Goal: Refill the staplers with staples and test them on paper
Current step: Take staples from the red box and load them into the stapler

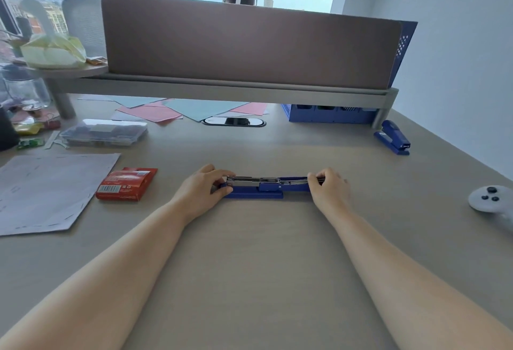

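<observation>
A blue stapler (268, 188) lies swung fully open and flat on the desk, its metal staple channel facing up. My left hand (204, 185) pinches the front end of the channel and base. My right hand (329, 187) grips the far end of the opened top arm. A red staple box (126, 184) rests to the left of the stapler. A sheet of white paper (47, 191) with several staples along its edges lies at the far left. A second blue stapler (392, 137), closed, stands at the back right.
A clear plastic case (104, 131) sits behind the paper. Coloured paper sheets (188, 110) and a blue basket (330, 115) lie under the raised shelf (222, 90). A white controller (491, 202) lies at the right edge. Jars and clutter fill the far left.
</observation>
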Action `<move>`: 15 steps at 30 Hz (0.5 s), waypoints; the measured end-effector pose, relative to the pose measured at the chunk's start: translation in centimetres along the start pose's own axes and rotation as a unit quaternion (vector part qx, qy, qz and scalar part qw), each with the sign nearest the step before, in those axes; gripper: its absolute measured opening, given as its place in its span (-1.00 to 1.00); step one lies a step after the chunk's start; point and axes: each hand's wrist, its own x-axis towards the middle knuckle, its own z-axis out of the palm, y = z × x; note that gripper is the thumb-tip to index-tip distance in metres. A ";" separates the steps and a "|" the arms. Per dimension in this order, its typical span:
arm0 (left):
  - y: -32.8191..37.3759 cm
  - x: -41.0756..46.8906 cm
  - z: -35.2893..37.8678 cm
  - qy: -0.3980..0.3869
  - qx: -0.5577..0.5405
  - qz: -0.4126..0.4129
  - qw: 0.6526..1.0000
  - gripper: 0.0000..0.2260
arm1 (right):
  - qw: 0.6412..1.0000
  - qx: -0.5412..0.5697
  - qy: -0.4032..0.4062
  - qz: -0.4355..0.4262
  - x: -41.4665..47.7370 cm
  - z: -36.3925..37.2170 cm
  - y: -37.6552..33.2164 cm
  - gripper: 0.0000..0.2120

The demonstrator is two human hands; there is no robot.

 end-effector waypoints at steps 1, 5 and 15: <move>0.0 0.0 0.0 0.001 0.003 0.000 1.000 -0.73 | 1.000 -0.020 -0.003 0.000 -0.1 0.1 0.1 -0.69; -0.2 0.0 0.1 0.006 0.004 0.006 1.000 -0.76 | 0.998 -0.052 -0.017 -0.012 -0.5 0.2 0.1 -0.67; 0.1 -0.7 -1.2 -0.016 0.063 -0.029 0.997 -0.55 | 0.976 -0.044 0.043 -0.210 -2.3 1.4 -5.0 -0.86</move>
